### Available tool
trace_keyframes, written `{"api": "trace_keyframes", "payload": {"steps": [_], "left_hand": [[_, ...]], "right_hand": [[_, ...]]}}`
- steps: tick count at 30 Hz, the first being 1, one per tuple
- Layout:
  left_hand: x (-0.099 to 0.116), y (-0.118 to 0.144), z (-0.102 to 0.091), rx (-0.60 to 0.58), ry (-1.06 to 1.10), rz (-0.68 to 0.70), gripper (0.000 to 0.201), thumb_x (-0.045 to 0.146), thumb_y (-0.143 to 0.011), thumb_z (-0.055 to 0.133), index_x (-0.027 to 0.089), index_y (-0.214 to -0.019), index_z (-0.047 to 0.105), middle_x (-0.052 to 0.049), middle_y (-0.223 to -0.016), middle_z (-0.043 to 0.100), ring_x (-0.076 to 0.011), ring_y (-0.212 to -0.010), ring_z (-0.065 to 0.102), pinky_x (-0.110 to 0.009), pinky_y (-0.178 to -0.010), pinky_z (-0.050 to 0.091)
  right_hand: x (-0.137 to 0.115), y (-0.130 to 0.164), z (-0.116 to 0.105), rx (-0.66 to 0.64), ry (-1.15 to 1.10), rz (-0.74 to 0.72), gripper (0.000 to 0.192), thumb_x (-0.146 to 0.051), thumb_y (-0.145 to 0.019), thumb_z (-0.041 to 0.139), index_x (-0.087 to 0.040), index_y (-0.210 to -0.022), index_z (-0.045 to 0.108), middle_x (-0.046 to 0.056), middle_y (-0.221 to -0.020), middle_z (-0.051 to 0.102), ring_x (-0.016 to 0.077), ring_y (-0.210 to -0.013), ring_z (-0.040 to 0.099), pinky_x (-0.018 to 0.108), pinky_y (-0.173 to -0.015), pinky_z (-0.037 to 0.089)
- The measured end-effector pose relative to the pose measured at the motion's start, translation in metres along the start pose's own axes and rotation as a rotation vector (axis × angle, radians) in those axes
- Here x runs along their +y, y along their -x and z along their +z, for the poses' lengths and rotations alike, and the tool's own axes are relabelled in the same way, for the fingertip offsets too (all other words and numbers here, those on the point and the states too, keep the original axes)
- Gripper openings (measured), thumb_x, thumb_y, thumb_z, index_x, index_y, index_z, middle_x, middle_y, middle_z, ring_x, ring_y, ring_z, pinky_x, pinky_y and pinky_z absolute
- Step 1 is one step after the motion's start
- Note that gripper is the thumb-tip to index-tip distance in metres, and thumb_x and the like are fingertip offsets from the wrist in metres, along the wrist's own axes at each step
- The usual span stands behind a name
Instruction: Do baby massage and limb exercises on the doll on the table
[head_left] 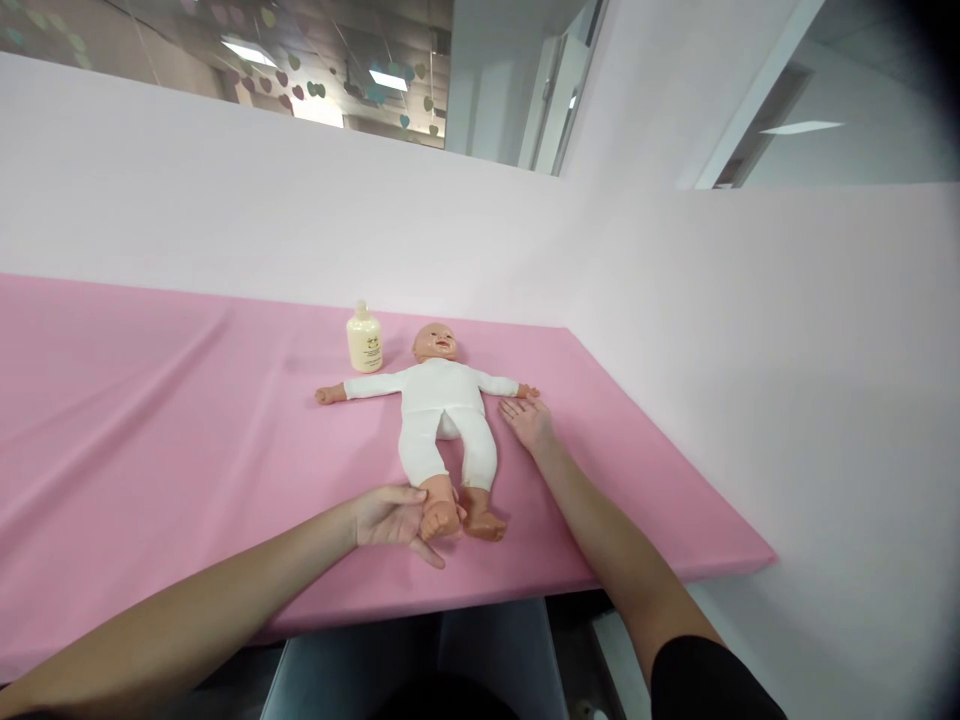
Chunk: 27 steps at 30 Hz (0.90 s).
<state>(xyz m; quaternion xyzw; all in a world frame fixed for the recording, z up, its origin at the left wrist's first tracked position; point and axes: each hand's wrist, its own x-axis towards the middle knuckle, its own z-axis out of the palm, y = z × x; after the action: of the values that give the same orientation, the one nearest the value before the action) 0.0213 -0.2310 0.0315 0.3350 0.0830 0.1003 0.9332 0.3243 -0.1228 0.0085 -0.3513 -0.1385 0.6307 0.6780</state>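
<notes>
A baby doll [442, 388] with a white cloth body lies on its back on the pink padded table, arms spread wide and legs toward me. At its foot on the left side, my left hand [391, 518] has the thumb against the ankle and some fingers passing behind the foot, their tips partly hidden; one finger sticks out below. My right hand [529, 424] rests with fingers stretched out, palm up, just below the doll's hand on the right side. It holds nothing that I can see.
A pale yellow pump bottle [365, 340] stands left of the doll's head. The pink table cover [187, 430] has folds on the left. White walls [262, 210] with windows close off the back and right. My legs are under the front edge.
</notes>
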Motion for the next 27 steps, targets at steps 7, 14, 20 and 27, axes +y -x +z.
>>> {"api": "trace_keyframes", "payload": {"steps": [7, 14, 20, 27], "left_hand": [[-0.003, 0.0, -0.008, -0.024, -0.02, -0.019, 0.033, 0.026, -0.079, 0.061, 0.011, -0.109, 0.063, -0.014, -0.106, 0.066, -0.028, -0.096, 0.062, -0.056, -0.092, 0.04], [-0.003, 0.002, -0.012, -0.034, 0.022, -0.023, 0.036, 0.03, -0.078, 0.063, 0.01, -0.107, 0.062, -0.012, -0.099, 0.068, -0.0284, -0.091, 0.065, -0.055, -0.088, 0.043], [-0.002, 0.001, -0.007, -0.049, 0.059, -0.024, 0.037, 0.03, -0.074, 0.067, 0.01, -0.104, 0.061, -0.01, -0.095, 0.065, -0.0235, -0.079, 0.065, -0.052, -0.08, 0.049], [-0.005, 0.001, -0.015, -0.014, 0.015, -0.046, 0.035, 0.033, -0.07, 0.067, 0.011, -0.096, 0.06, -0.009, -0.087, 0.062, -0.0206, -0.075, 0.061, -0.052, -0.078, 0.049]], "right_hand": [[-0.002, -0.003, 0.002, -0.033, -0.013, -0.012, 0.057, -0.031, -0.083, 0.047, -0.02, -0.136, 0.028, 0.017, -0.13, 0.049, 0.0245, -0.111, 0.06, 0.048, -0.086, 0.055], [-0.017, -0.024, 0.008, -0.045, 0.093, 0.204, 0.04, -0.02, -0.081, 0.047, -0.01, -0.12, 0.045, 0.021, -0.115, 0.058, 0.028, -0.102, 0.065, 0.047, -0.076, 0.059], [-0.018, -0.04, 0.012, -0.025, 0.075, 0.192, 0.031, -0.024, -0.081, 0.047, -0.011, -0.109, 0.052, 0.019, -0.109, 0.061, 0.0251, -0.104, 0.064, 0.044, -0.08, 0.058], [-0.015, -0.055, 0.005, 0.064, 0.046, 0.012, 0.02, -0.029, -0.083, 0.047, -0.019, -0.098, 0.055, 0.01, -0.106, 0.059, 0.018, -0.103, 0.062, 0.042, -0.09, 0.054]]}}
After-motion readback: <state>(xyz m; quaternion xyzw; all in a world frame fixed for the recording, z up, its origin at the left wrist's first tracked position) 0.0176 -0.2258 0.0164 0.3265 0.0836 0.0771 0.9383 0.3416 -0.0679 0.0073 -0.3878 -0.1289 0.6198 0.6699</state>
